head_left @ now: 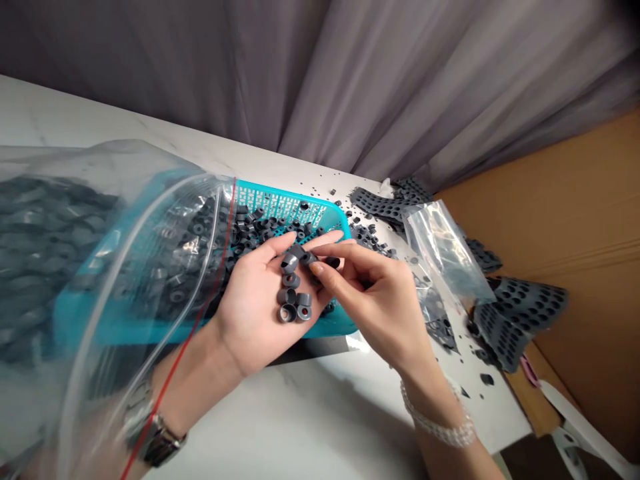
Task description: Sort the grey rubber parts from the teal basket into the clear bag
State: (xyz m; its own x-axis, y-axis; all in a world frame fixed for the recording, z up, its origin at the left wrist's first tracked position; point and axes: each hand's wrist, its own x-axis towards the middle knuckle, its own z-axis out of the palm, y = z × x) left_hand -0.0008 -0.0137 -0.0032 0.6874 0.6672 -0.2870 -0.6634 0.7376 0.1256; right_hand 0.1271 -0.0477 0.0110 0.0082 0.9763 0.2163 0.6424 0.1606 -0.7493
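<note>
My left hand (260, 300) lies palm up over a turquoise basket (320, 213), fingers stretched out, with several small dark grey rubber rings (293, 297) resting on the palm. My right hand (373, 293) reaches in from the right, its thumb and forefinger pinched on one grey ring (305, 257) near my left fingertips. The basket holds many more of the same grey rings (260, 223). A large clear zip bag (100, 267) with a red strip covers the basket's left part and my left wrist.
Perforated grey rubber sheets lie at the back (380, 203) and at the right (520, 313). A small clear bag (445, 253) sits right of the basket. Loose rings and scraps dot the white table (300, 413). A cardboard box (575, 220) stands at right; a grey curtain hangs behind.
</note>
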